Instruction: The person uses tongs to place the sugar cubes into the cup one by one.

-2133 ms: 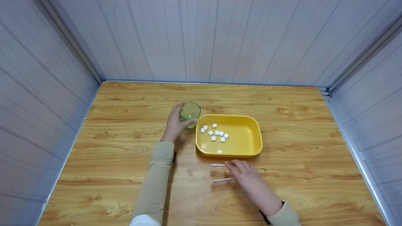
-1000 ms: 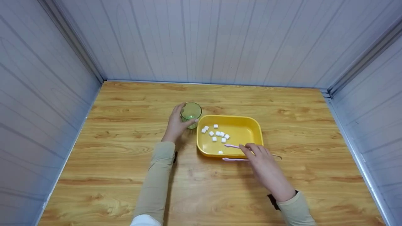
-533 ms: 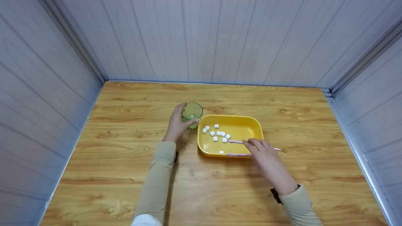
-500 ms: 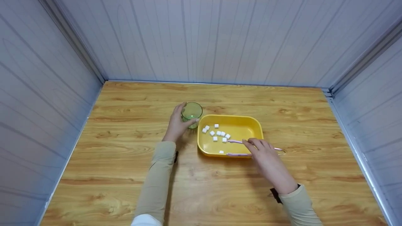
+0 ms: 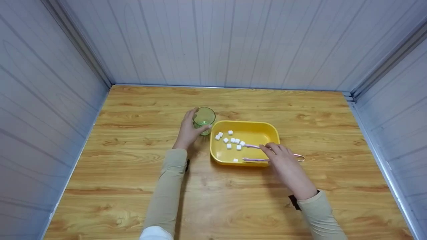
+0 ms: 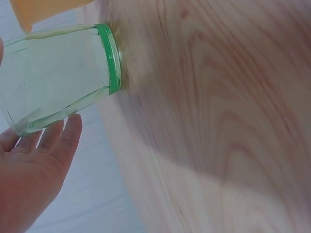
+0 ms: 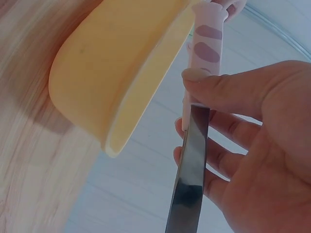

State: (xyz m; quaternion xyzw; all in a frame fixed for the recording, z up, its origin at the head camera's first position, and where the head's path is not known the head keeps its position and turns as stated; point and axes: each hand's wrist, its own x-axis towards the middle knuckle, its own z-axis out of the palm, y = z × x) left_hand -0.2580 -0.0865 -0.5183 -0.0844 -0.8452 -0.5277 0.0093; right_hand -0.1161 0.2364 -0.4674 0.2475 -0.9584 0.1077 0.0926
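My left hand (image 5: 187, 133) holds a green-tinted drinking glass (image 5: 204, 116) between thumb and fingers, left of a yellow tub (image 5: 263, 130). The glass (image 6: 58, 73) stands upright on the table, its green base at the wood in the left wrist view. In my right hand (image 5: 290, 170) is a pair of tongs (image 5: 255, 160) with pink arms and a bent metal end. Thumb and fingers pinch the arms from either side in the right wrist view. The tong tips are spread over the tub, the far one right at a white cube (image 5: 242, 143). Several more white cubes (image 5: 229, 146) lie inside.
The wooden table (image 5: 116, 160) runs back to a pale panelled wall (image 5: 213, 43), with side walls at left and right. One cube (image 5: 236, 160) lies apart from the others, partly hidden by the tub's near rim.
My right hand has carried the tongs from the table before the tub forward and right, over the tub, until one tip meets the cubes. My left hand stays at the glass.
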